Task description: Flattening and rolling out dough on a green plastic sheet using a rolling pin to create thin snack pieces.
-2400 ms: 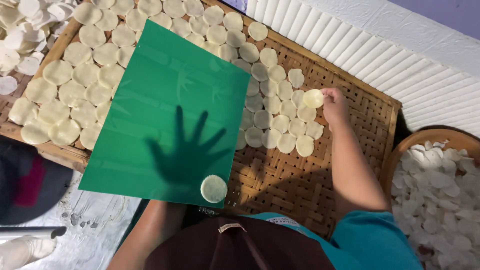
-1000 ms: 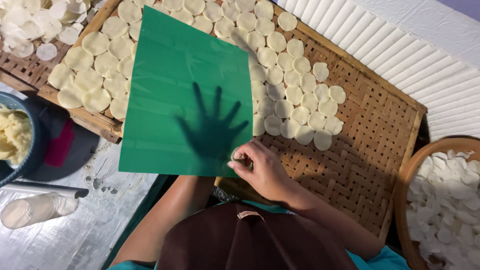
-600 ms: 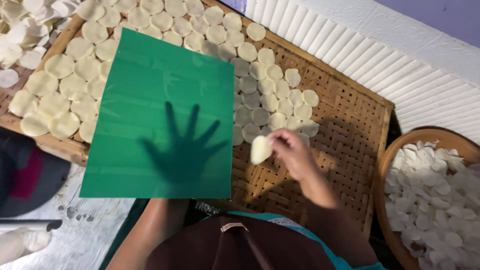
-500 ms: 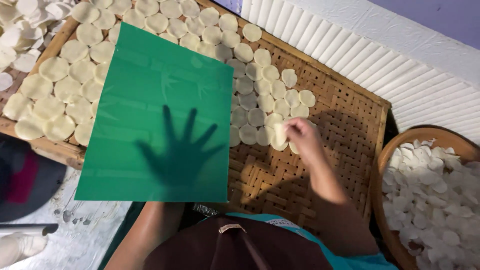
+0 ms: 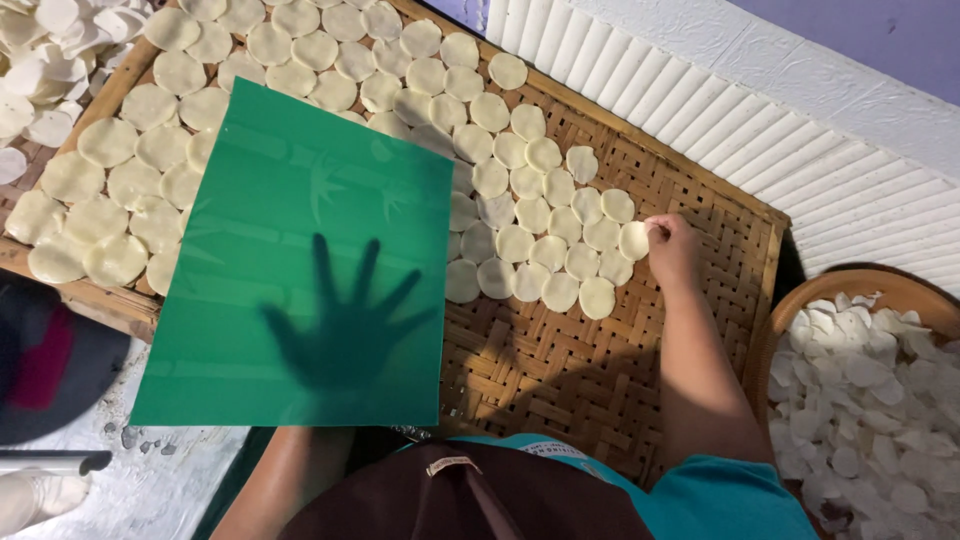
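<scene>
With the right hand pinching a pale round dough disc at the patch's far edge, it should settle flat beside its neighbours on the woven bamboo tray, while the left hand, fingers spread, holds the translucent green plastic sheet.

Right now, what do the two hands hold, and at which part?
The right hand pinches a pale dough disc at its right edge. The left hand supports the green sheet from underneath, spread flat.
</scene>
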